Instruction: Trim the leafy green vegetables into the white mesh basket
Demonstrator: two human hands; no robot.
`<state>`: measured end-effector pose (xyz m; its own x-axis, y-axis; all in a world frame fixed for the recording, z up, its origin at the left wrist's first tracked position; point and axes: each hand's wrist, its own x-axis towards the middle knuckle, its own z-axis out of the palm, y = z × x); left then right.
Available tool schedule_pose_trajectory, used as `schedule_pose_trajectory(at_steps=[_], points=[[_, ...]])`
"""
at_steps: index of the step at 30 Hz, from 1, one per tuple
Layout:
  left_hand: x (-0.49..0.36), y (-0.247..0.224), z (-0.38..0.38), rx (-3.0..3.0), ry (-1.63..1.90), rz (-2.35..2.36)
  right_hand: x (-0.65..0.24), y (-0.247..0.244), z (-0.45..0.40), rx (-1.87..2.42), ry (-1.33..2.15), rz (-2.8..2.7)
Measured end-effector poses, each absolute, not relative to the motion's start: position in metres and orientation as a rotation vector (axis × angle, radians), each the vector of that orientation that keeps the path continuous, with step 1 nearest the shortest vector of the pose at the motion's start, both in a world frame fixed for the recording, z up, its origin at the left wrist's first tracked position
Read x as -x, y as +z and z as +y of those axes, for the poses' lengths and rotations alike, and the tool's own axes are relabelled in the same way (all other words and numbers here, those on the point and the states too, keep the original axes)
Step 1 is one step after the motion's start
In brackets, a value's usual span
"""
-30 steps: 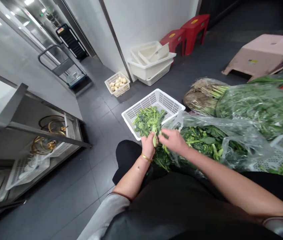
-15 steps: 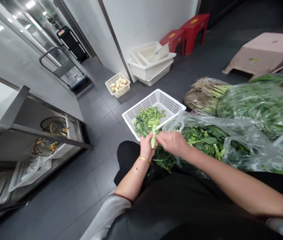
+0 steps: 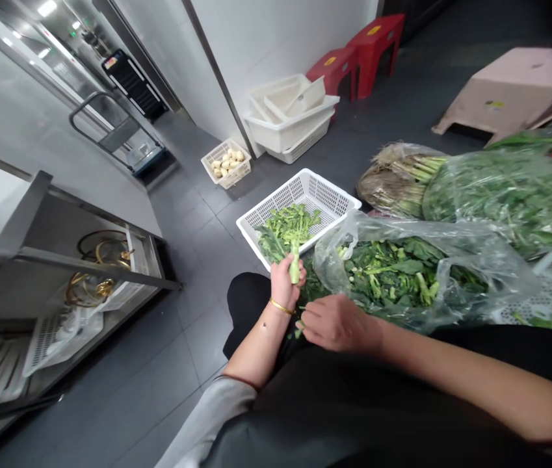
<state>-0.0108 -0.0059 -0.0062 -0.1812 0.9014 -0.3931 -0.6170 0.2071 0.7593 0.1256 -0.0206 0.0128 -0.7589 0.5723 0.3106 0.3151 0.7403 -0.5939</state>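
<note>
My left hand (image 3: 283, 283), with a gold bracelet at the wrist, is wrapped round a leafy green vegetable stalk (image 3: 294, 265). Its thick pale end points toward me, and its leaves hang over the near rim of a white slotted basket (image 3: 337, 199). Loose greens (image 3: 298, 221) lie in that basket. Below and right of the stalk, apart from it, my right hand (image 3: 334, 323) is closed in a pinch. A small green leaf scrap (image 3: 299, 330) sticks out from its fingertips. An open clear plastic bag (image 3: 475, 242) of dark leafy greens (image 3: 393, 270) lies beyond the right hand.
A small basket of pale round vegetables (image 3: 227, 164) and stacked white tubs (image 3: 276, 133) stand by the wall. Bagged greens (image 3: 504, 195) and rooted bundles (image 3: 393, 182) lie right. Red stools (image 3: 373, 45), a pink stool (image 3: 514, 88), a cart (image 3: 124, 140) and a metal shelf (image 3: 95, 260) surround.
My right hand has drawn away from the stalk, down toward my lap, with a leaf scrap in its fingers. My left hand keeps the stalk in nearly the same place.
</note>
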Motion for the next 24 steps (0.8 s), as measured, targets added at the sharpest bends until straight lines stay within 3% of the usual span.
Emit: schedule_pose_trajectory(at_steps=[4,7,12,16,19,24], points=[[0.026,-0.005,-0.008,-0.247,1.049,0.82,-0.138,-0.002,0.004,1.09,1.377,-2.033],[0.02,-0.007,-0.013,-0.34,0.977,0.814,-0.134,-0.007,0.041,1.093,1.657,-1.586],[0.011,-0.011,-0.009,-0.553,1.276,1.183,-0.114,-0.005,0.026,1.275,1.423,-1.511],[0.021,-0.011,-0.002,-0.416,1.438,1.247,-0.117,-0.007,-0.023,0.867,1.106,-2.035],[0.025,-0.01,-0.008,-0.514,1.435,1.175,-0.129,-0.004,-0.018,0.845,1.248,-2.334],[0.012,-0.009,-0.024,-0.652,1.443,1.085,-0.124,0.007,0.033,1.087,1.64,-1.886]])
